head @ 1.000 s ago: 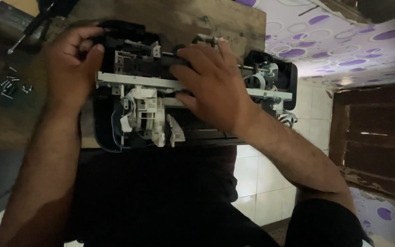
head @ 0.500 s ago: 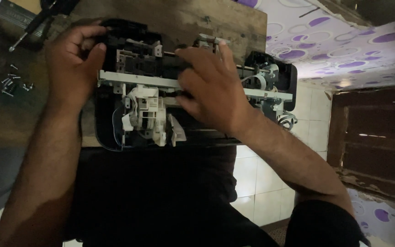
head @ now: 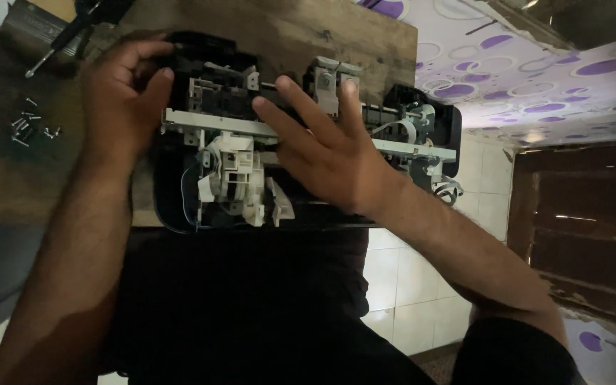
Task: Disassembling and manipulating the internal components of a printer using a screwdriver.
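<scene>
An opened black printer (head: 422,125) with its cover off lies on a wooden table (head: 308,32). White plastic gear parts (head: 233,175) and a long metal rail (head: 208,122) show inside it. My left hand (head: 119,96) grips the printer's left end, fingers curled over the black edge. My right hand (head: 329,146) lies flat across the middle of the mechanism, fingers spread and reaching toward a grey block (head: 329,78) at the back.
Several loose screws (head: 26,128) lie on the table at the left. A screwdriver (head: 65,39) rests at the upper left. A purple-dotted cloth (head: 507,64) hangs to the right, above a tiled floor (head: 408,292) and dark wooden furniture (head: 579,214).
My right hand has opened out, its fingers now spread and stretched farther over the mechanism. My left hand keeps its grip on the printer's end.
</scene>
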